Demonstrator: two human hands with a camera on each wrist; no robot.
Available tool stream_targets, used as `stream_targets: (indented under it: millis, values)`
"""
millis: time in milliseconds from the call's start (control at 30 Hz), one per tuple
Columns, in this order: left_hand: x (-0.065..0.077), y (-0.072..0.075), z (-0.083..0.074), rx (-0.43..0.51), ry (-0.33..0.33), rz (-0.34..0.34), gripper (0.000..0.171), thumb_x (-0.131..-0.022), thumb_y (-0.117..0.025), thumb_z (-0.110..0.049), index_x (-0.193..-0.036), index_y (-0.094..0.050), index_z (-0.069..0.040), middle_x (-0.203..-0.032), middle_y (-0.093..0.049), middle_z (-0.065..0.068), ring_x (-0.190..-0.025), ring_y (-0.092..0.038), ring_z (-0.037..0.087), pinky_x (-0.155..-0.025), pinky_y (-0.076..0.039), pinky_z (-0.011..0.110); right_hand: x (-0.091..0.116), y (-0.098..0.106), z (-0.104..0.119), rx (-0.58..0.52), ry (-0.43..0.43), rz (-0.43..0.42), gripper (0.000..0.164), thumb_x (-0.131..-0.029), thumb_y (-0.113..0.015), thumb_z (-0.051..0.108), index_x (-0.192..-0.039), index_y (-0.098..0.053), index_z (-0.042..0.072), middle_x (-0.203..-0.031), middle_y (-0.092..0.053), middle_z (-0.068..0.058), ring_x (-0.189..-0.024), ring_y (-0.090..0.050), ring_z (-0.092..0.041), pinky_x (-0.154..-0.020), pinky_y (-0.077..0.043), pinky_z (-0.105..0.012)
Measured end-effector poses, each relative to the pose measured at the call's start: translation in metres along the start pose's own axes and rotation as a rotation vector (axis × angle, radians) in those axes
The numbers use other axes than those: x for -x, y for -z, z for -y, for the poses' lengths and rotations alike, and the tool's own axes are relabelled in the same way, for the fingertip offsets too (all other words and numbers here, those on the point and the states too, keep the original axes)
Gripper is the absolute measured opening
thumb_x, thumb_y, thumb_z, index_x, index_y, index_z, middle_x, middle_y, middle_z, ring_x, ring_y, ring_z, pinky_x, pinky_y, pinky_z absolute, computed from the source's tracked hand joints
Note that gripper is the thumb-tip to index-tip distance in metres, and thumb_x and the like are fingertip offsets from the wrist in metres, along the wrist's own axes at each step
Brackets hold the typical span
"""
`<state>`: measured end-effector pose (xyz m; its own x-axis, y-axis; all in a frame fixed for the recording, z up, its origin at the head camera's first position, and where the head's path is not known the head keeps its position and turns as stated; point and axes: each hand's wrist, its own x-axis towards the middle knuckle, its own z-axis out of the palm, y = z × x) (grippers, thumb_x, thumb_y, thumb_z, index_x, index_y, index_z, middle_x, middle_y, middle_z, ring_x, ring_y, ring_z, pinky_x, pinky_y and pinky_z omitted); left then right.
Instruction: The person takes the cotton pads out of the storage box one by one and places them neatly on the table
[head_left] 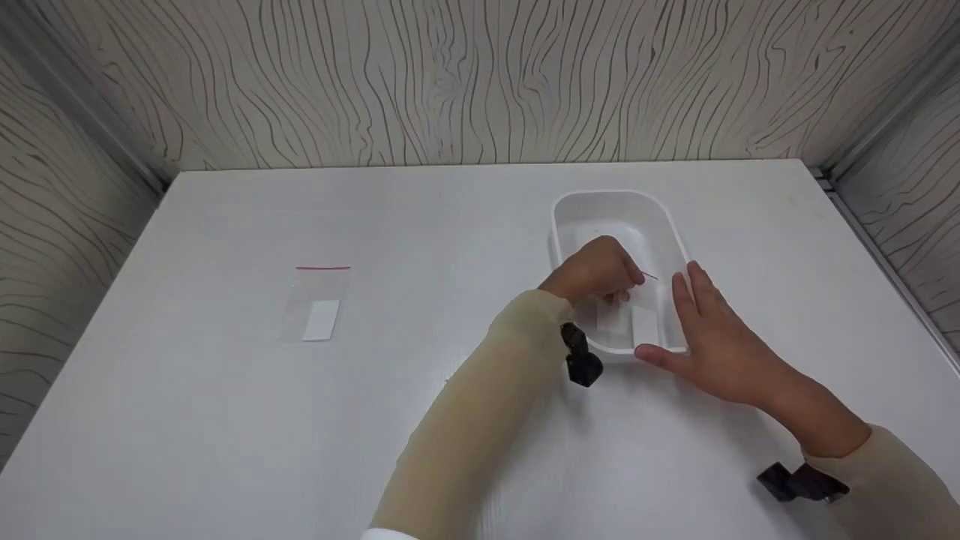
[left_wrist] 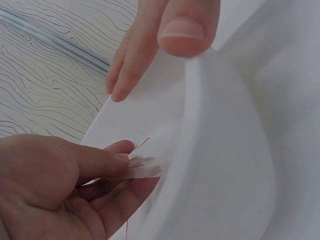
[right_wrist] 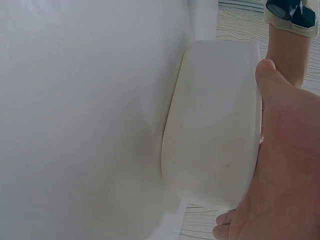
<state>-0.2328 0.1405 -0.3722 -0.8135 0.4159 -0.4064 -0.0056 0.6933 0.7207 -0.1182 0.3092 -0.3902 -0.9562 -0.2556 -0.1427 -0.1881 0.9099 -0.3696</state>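
Observation:
A white plastic tub (head_left: 615,214) stands right of the table's middle. Inside it, my left hand (head_left: 600,270) pinches a clear zip bag (left_wrist: 144,167) with a red line along its top, between thumb and fingers. A white card (head_left: 645,326) shows in the tub below that hand. My right hand (head_left: 720,352) lies at the tub's near right corner, its fingers straight along the right rim and its thumb at the near rim. In the right wrist view, the tub's outer side hides what it holds.
Another clear zip bag (head_left: 292,307) with a red top line lies flat on the left of the white table (head_left: 225,420), a white card inside it. Wood-patterned panels (head_left: 450,82) rise behind the table and on both sides.

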Motion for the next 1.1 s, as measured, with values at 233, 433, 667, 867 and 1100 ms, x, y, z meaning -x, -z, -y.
stream_targets:
  millis: [233,433,667,867,1100]
  values:
    - [-0.0011,0.0000,0.0008,0.024,0.004,0.007,0.019,-0.097,-0.067,-0.006,-0.109,-0.081,-0.013,-0.076,-0.071,0.002,-0.057,-0.059,0.010,-0.066,-0.057,0.024,-0.0001,0.0004,0.0001,0.000,-0.002,0.002,0.118,-0.092,-0.060,0.068,-0.157,-0.001,-0.012,-0.165,0.014,-0.030,-0.150,-0.001,-0.053,-0.113,-0.022,-0.071]
    - [-0.0022,0.0008,0.0022,0.027,0.006,0.004,0.024,-0.096,-0.065,-0.001,-0.110,-0.080,-0.013,-0.085,-0.069,0.000,-0.060,-0.060,0.011,-0.061,-0.055,0.021,-0.0006,0.0003,0.0003,0.015,-0.001,0.008,0.117,-0.093,-0.060,0.067,-0.156,-0.002,-0.013,-0.164,0.014,-0.031,-0.150,-0.001,-0.053,-0.114,-0.021,-0.071]
    - [-0.0032,0.0005,0.0012,0.043,0.016,-0.010,0.020,-0.095,-0.069,-0.004,-0.108,-0.081,-0.015,-0.085,-0.069,-0.002,-0.059,-0.059,0.011,-0.060,-0.056,0.023,-0.0010,0.0006,0.0008,0.018,0.000,0.009,0.117,-0.093,-0.059,0.068,-0.156,-0.002,-0.013,-0.164,0.014,-0.031,-0.150,-0.002,-0.053,-0.113,-0.022,-0.070]
    - [-0.0037,-0.0002,0.0007,0.043,0.015,-0.015,0.019,-0.095,-0.070,-0.005,-0.107,-0.081,-0.014,-0.088,-0.070,-0.003,-0.059,-0.058,0.011,-0.060,-0.056,0.022,-0.0008,0.0004,0.0005,0.010,-0.007,0.010,0.118,-0.093,-0.059,0.068,-0.156,-0.002,-0.013,-0.164,0.014,-0.030,-0.151,-0.002,-0.052,-0.113,-0.022,-0.071]
    - [-0.0036,0.0018,0.0013,0.047,-0.015,-0.003,0.018,-0.096,-0.068,-0.006,-0.108,-0.080,-0.011,-0.090,-0.072,-0.001,-0.061,-0.063,0.010,-0.059,-0.057,0.021,-0.0002,0.0009,0.0005,0.001,-0.011,0.018,0.117,-0.093,-0.059,0.068,-0.157,-0.001,-0.012,-0.164,0.015,-0.029,-0.151,-0.001,-0.052,-0.114,-0.021,-0.070]
